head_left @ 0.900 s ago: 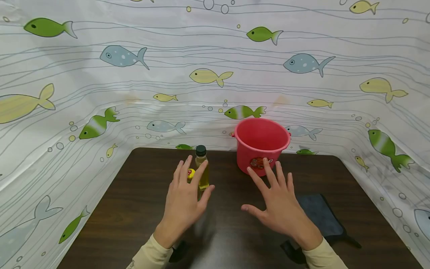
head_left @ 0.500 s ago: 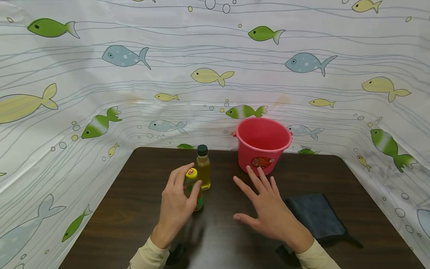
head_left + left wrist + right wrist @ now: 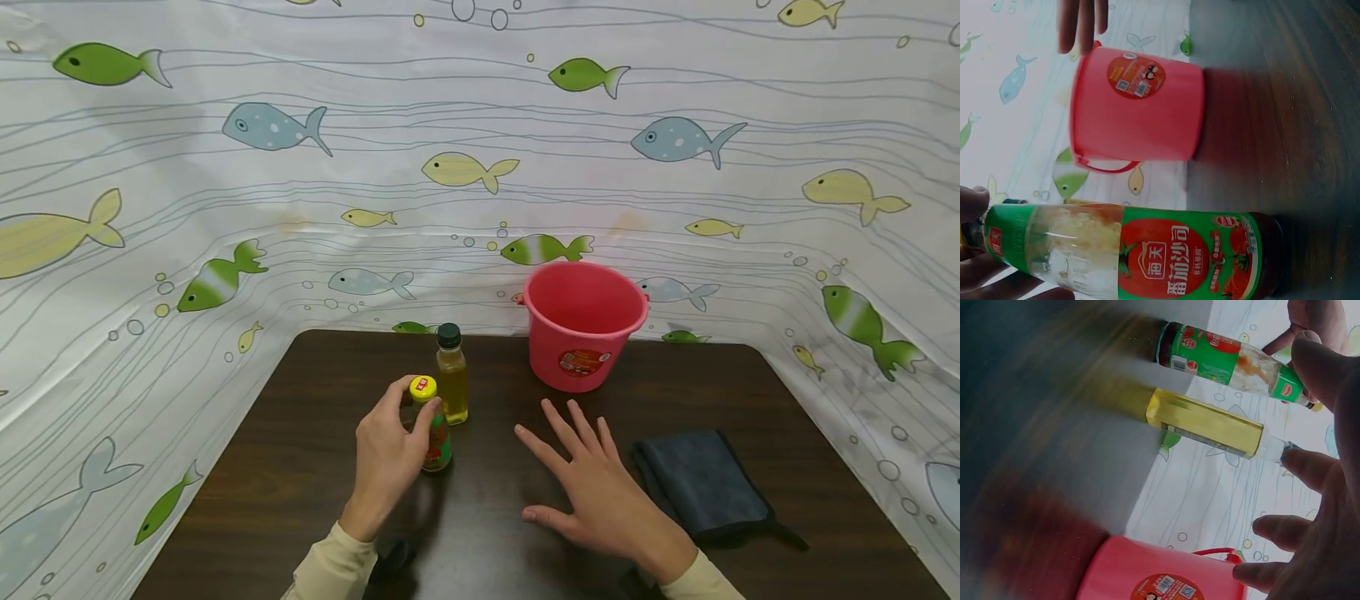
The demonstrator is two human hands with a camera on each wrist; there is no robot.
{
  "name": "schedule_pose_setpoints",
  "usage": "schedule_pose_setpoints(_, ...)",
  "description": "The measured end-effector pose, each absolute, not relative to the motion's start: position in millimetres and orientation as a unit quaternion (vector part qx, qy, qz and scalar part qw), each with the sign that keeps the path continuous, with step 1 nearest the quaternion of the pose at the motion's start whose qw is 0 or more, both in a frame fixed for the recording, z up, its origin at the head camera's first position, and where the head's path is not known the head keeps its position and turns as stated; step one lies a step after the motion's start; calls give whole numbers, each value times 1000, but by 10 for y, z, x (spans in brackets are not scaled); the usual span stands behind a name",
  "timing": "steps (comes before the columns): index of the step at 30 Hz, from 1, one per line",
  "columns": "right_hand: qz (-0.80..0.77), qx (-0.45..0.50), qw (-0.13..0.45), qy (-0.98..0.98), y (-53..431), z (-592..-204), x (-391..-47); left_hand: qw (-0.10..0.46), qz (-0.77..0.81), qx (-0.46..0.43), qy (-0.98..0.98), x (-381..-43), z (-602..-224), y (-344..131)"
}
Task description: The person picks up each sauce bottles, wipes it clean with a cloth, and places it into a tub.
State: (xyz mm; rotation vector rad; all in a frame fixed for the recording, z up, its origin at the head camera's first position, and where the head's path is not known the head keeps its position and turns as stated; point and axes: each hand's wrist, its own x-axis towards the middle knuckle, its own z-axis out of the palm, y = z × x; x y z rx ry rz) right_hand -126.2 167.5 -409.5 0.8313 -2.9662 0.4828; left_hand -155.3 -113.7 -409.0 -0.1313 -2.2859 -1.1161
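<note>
My left hand [image 3: 386, 460] grips a glass ketchup bottle [image 3: 438, 450] high up by its neck, thumb on the near side and fingers behind. The bottle has a yellow cap and a green and red tomato label [image 3: 1166, 256]. It stands upright on the dark wooden table, with pale residue showing inside its clear part. Just behind it stands a bottle of yellow oil [image 3: 453, 385] with a dark green cap. My right hand [image 3: 600, 492] hovers over the table in front of the bucket, fingers spread and holding nothing.
A pink bucket [image 3: 573, 358] with a red sticker stands at the back, right of the bottles. On the right lies a folded dark grey cloth [image 3: 705, 483]. A white fish-patterned curtain [image 3: 480, 108] surrounds the table's back and sides.
My left hand has drawn back and closed its fingers round the ketchup bottle's neck, uncovering the oil bottle. My right hand has come lower and nearer, away from the bucket, still spread.
</note>
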Motion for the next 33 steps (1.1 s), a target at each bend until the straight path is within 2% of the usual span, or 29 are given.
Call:
schedule_pose_setpoints(9, 147, 235, 36, -960, 1749, -4092, -1234, 330, -400, -106, -848, -1499, -4048, -910)
schedule_pose_setpoints(15, 139, 206, 59, -967, 1881, -4051, -1252, 319, -395, -156, -847, -1498, -4060, -661)
schedule_pose_setpoints(25, 139, 107, 28, -984, 2222, -4017, -1304, 287, -402, -201, -846, -1505, -4066, -382)
schedule_pose_setpoints(33, 147, 72, 8, -986, 2571, -4103, -1296, 277, -395, -200, -853, -1517, -4120, -278)
